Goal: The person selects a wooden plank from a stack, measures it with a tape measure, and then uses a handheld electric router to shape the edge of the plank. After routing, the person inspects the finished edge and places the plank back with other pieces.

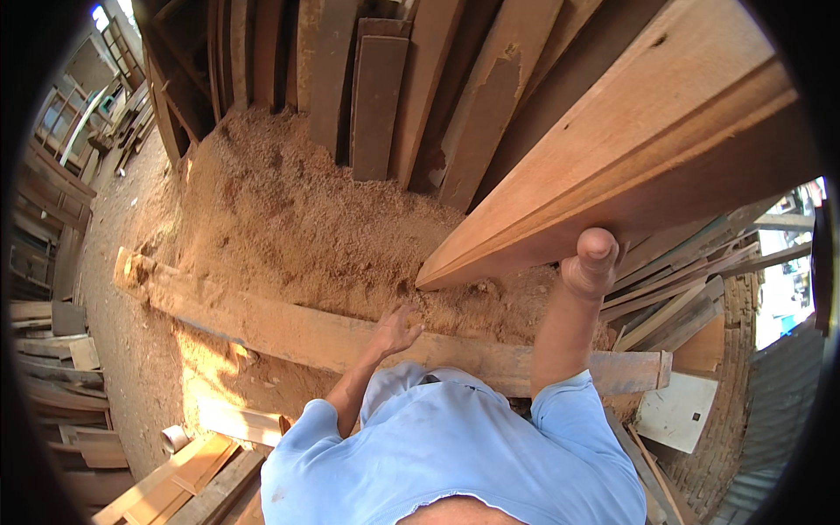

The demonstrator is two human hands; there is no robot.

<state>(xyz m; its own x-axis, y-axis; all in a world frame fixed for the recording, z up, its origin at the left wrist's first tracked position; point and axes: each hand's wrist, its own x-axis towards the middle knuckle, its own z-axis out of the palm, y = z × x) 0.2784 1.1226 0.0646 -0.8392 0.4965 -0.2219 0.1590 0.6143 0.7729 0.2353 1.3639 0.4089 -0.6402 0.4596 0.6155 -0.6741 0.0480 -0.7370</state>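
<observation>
A long, thick wooden beam [604,140] with a stepped groove along its edge slants across the upper right. Its lower end stands in a heap of sawdust [289,192]. My right hand [595,260] is raised against the beam's darker side and holds it; the thumb shows, while most of the fingers are hidden. Lower down, my left hand [398,334] has its fingers apart and nothing in it. It is just over a dusty plank [289,328] that lies crosswise in front of me, near the sawdust's close edge.
Several boards [379,105] lean upright behind the sawdust. More timber is stacked along the left [66,376] and at the right [674,306]. A white panel [678,411] lies beyond the crosswise plank's right end. Wooden pieces [188,477] lie at lower left.
</observation>
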